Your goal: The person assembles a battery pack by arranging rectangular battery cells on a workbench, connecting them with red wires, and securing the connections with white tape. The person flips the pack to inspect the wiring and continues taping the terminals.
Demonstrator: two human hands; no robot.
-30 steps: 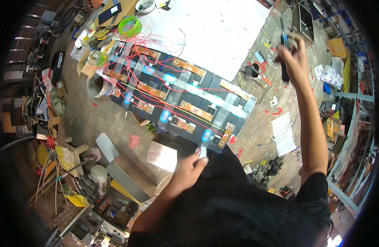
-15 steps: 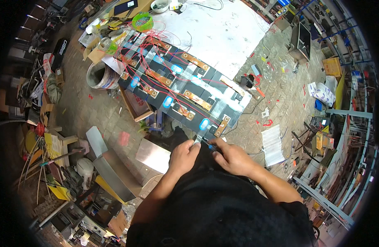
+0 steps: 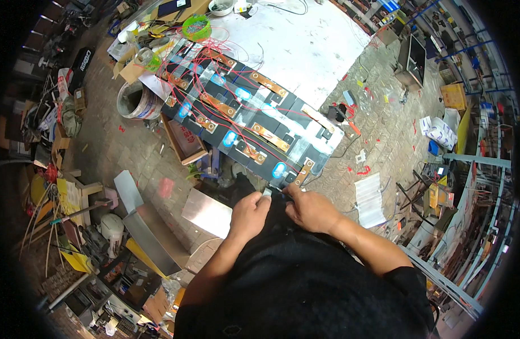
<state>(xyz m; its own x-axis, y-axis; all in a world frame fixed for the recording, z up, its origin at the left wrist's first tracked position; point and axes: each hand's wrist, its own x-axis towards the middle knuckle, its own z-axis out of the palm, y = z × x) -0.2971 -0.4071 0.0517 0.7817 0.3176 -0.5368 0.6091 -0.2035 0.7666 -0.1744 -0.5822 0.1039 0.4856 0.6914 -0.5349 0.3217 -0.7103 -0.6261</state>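
My left hand is closed, with a small pale, shiny piece pinched between thumb and fingers. My right hand is also closed, close beside it at the near corner of a battery pack. Whatever the right fingers grip is mostly hidden beneath them. The pack is made of black cells with copper busbars across them; one busbar lies just beyond my right fingertips. Thin red wires loop over the pack, thickest at its far left end.
A white sheet-covered surface lies beyond the pack. At left stand a bucket and an open wooden box. A metal sheet and a metal channel are left of my legs. A pale corrugated sheet lies on the floor at right.
My right hand has moved slightly up and left, its fingers drawn in; the blue part seen under it is now hidden. My left hand has barely shifted.
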